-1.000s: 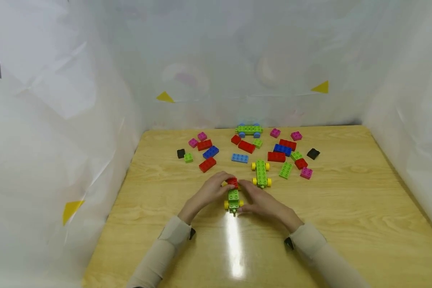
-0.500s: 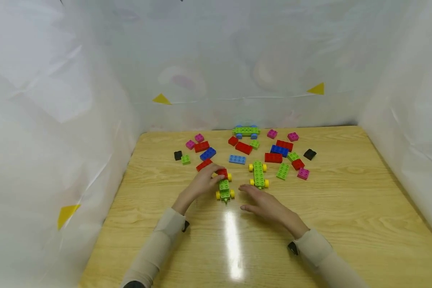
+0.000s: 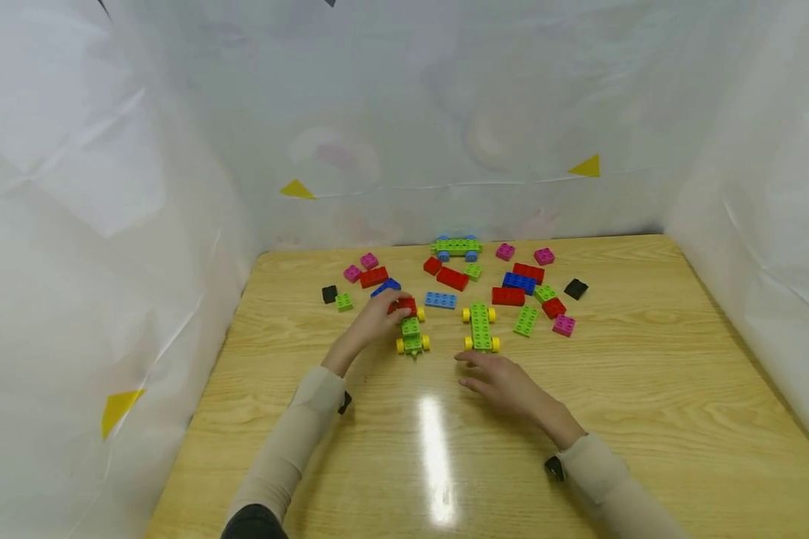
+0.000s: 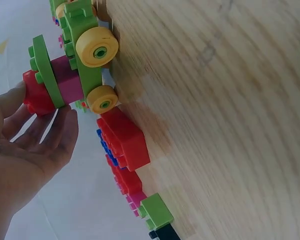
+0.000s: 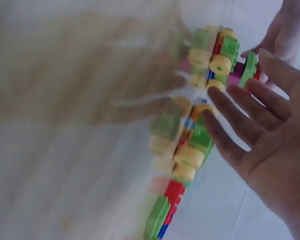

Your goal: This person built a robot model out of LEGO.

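Note:
My left hand (image 3: 371, 322) holds a toy car (image 3: 411, 338) by the red brick (image 4: 37, 92) on its top, thumb on one side and fingertips on the other. Below that brick come a green plate (image 4: 46, 70), a magenta brick (image 4: 67, 80) and a green wheeled base with yellow wheels (image 4: 97, 47). To the right stands a second green car base (image 3: 481, 326), also yellow-wheeled, with bare studs. Just in front of it my right hand (image 3: 505, 382) hovers with fingers spread and nothing held; its palm shows in the right wrist view.
Loose bricks lie across the back half of the table, among them a light blue brick (image 3: 440, 300), a red brick (image 3: 508, 296), a green brick (image 3: 526, 321) and a black piece (image 3: 576, 289). A blue-wheeled green base (image 3: 456, 247) stands by the white back sheet (image 3: 404, 202).
The left hand has carried the toy car forward and to the left, towards the loose bricks. My right hand, at the car's side earlier, has come away from it to the right.

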Motion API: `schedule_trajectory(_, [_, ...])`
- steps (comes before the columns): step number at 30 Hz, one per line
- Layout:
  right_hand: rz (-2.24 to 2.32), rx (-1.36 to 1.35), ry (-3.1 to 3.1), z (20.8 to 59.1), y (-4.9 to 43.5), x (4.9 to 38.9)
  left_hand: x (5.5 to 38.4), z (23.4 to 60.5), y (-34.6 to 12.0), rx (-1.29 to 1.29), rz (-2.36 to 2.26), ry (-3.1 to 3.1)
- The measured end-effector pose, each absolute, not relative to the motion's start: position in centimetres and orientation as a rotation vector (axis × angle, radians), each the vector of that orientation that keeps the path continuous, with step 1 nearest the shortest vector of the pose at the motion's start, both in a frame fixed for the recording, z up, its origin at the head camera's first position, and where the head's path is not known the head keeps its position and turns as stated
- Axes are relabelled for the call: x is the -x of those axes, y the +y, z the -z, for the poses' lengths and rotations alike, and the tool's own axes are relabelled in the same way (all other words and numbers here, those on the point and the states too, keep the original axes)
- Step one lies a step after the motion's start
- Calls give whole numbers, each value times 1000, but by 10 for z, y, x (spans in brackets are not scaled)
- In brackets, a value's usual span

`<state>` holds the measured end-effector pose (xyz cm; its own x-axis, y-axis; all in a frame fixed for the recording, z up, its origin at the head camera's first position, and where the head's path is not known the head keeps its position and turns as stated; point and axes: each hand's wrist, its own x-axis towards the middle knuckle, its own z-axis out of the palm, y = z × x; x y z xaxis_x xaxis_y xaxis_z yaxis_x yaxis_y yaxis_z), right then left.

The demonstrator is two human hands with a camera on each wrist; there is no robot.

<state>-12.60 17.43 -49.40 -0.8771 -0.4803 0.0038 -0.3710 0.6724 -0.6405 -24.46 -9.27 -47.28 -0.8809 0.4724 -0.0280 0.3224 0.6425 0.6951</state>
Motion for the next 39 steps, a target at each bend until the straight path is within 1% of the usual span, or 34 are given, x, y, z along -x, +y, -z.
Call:
schedule_trajectory(4, [1081, 641, 2818, 487, 189, 138, 249, 472, -93, -628, -1060, 2650])
schedule_trajectory(8, [1144, 574, 2862, 485, 211, 160, 251, 471, -93, -618, -1064, 2649])
schedule_trajectory(12, [1097, 509, 2782, 486, 229, 181, 253, 470, -92, -620, -1071, 2650])
schedule_trajectory(21, [961, 550, 2659, 497, 238, 210, 260, 473, -93, -624, -1086, 2650])
schedule_trajectory(29, [903, 583, 2639, 504, 234, 221, 266, 472, -92, -635, -1096, 2629])
schedule_trajectory(39, [890, 621, 2645, 503, 234, 219, 267, 473, -93, -632, -1119, 2635])
